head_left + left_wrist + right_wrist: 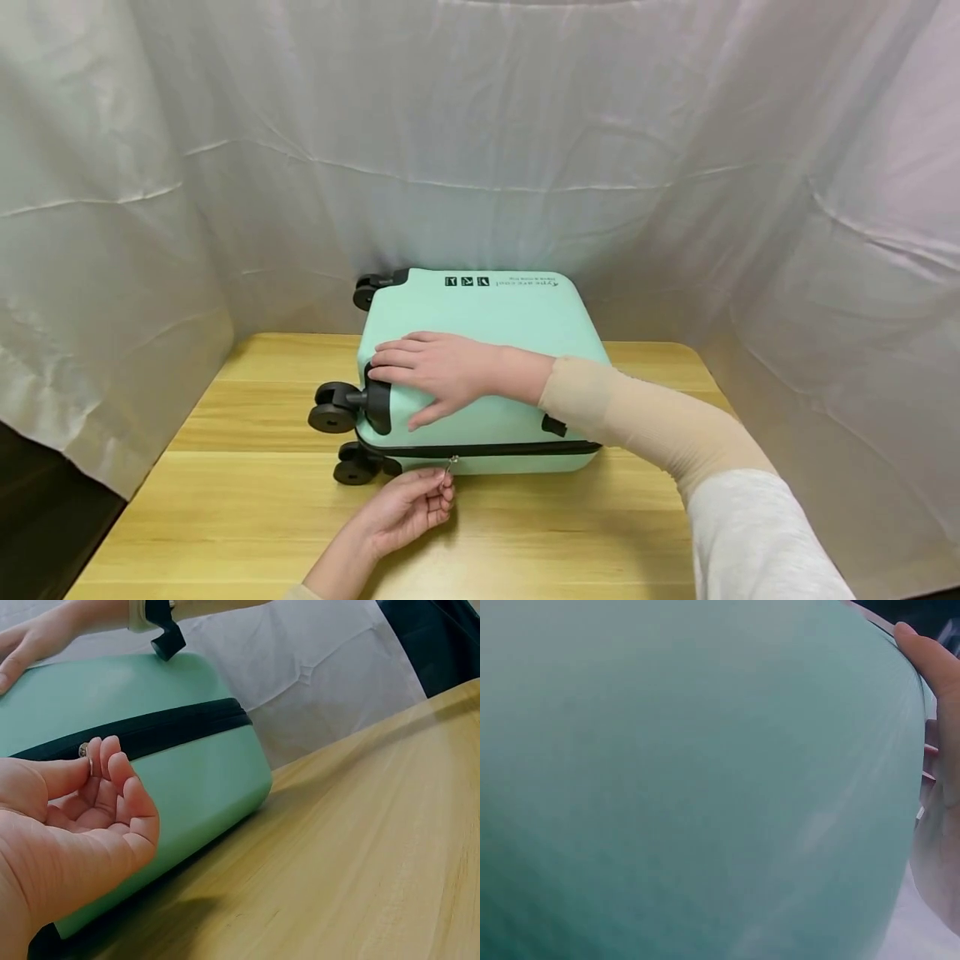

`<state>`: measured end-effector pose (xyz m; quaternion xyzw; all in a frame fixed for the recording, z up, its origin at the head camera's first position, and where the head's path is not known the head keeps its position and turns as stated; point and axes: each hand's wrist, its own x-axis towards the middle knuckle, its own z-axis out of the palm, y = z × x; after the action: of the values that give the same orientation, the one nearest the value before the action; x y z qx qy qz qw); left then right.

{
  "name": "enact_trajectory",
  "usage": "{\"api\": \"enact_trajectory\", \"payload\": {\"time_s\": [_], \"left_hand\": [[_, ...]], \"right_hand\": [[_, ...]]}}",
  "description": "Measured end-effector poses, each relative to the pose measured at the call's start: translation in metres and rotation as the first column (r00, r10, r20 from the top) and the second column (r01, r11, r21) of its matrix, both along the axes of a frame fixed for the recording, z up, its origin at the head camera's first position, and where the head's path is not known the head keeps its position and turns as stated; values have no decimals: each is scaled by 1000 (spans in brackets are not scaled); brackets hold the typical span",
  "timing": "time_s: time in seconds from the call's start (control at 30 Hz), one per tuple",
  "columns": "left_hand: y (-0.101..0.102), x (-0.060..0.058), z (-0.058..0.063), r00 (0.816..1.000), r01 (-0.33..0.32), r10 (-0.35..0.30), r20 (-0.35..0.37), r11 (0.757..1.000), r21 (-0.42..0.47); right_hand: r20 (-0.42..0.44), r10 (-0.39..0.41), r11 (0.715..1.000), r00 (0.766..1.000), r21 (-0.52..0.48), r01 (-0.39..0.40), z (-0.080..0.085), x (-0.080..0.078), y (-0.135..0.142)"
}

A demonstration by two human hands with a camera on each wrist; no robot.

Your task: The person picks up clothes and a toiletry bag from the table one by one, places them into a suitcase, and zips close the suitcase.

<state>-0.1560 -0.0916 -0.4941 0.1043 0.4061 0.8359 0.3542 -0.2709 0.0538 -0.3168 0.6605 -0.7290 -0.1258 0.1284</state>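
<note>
A mint-green hard-shell suitcase [487,321] lies flat on the table, its wheels pointing left. My left hand [405,512] is at its near side, pinching a metal zipper pull [452,463] between thumb and fingers. The pull hangs from the black zipper band [517,449] along that side; the left wrist view shows the same pinch from behind the thumb. On the top shell rests my right hand [438,367], fingers extended, tips over the black corner guard [380,406]. Mostly green shell fills the right wrist view, with part of the right hand [941,690] at the edge.
Black wheels [333,407] stick out at the suitcase's left end. Wooden table [247,500] surrounds it in front and at both sides. A pale cloth curtain [450,167] hangs close behind and at the sides. A small black piece [553,426] sits by the right wrist.
</note>
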Motion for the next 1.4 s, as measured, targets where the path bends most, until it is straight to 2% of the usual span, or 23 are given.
{"api": "enact_trajectory", "payload": {"time_s": [0.13,0.33,0.6,0.9,1.23,1.4], "left_hand": [[0,1,0,1000,-11,11,-23,1000,29],[0,3,0,998,-29,30,-49,999,25],[3,4,1,992,-77,76,-96,997,-5],[2,6,-1,989,-108,105,-101,994,-28],[-11,10,0,984,-143,147,-97,989,45],[-13,10,1,982,-158,162,-101,986,49]], "right_hand": [[20,-18,1000,1000,17,18,0,1,-3],[59,-38,998,998,49,35,-3,0,-7],[32,-45,997,998,61,43,-3,-1,-6],[23,-40,997,999,60,39,-1,-1,-7],[-14,-46,997,999,68,47,0,-3,-9],[-16,-46,997,999,63,47,1,-5,-9]]}}
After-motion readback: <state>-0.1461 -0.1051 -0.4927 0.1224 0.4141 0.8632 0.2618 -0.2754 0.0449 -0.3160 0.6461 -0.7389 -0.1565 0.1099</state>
